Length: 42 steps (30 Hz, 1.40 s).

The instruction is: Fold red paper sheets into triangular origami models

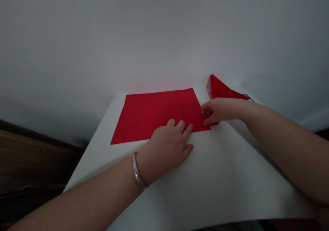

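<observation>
A flat red sheet of paper lies on the white table against the wall. My left hand rests on its near edge, fingers spread and palm down, with a silver bracelet at the wrist. At the sheet's right edge, my right hand pinches red paper between its thumb and curled fingers. A small bit of red paper pokes out below that hand; whether it belongs to the sheet I cannot tell. Just behind the right hand stands a folded red paper piece with a pointed top, its lower part hidden by the hand.
The white table meets a pale wall at the back. Something thin and blue shows beside the folded piece, mostly covered. Brown wooden furniture is at the left, past the table's edge.
</observation>
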{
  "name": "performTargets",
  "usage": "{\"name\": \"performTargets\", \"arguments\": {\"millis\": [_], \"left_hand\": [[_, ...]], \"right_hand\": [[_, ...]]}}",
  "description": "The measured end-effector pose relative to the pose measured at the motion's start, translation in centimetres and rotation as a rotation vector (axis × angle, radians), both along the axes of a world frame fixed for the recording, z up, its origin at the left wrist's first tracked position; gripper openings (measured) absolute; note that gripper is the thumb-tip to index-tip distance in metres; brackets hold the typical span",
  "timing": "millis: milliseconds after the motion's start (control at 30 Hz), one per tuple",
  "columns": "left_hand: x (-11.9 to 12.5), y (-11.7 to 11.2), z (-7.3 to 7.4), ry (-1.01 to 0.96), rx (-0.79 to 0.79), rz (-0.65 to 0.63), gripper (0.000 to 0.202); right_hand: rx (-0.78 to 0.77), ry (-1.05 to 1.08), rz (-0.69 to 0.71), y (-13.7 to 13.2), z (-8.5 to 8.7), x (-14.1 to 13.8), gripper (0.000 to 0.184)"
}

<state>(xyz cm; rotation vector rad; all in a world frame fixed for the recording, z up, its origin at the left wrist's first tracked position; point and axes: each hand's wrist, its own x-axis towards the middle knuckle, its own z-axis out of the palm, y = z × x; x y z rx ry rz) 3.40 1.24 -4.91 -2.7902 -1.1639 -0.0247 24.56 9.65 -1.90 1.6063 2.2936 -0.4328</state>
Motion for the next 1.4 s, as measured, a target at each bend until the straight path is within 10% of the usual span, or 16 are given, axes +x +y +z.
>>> {"name": "performTargets", "arguments": {"millis": [1100,1400], "left_hand": [[-0.2,0.3,0.2,0.000,0.010,-0.023,0.051],[0.0,0.4,0.4,0.022,-0.003,-0.028,0.051]], "right_hand": [[-0.374,-0.026,-0.268,0.3,-0.1,1.8,0.014],[0.166,-0.063,0.001,-1.2,1.3,0.1,0.006]]}}
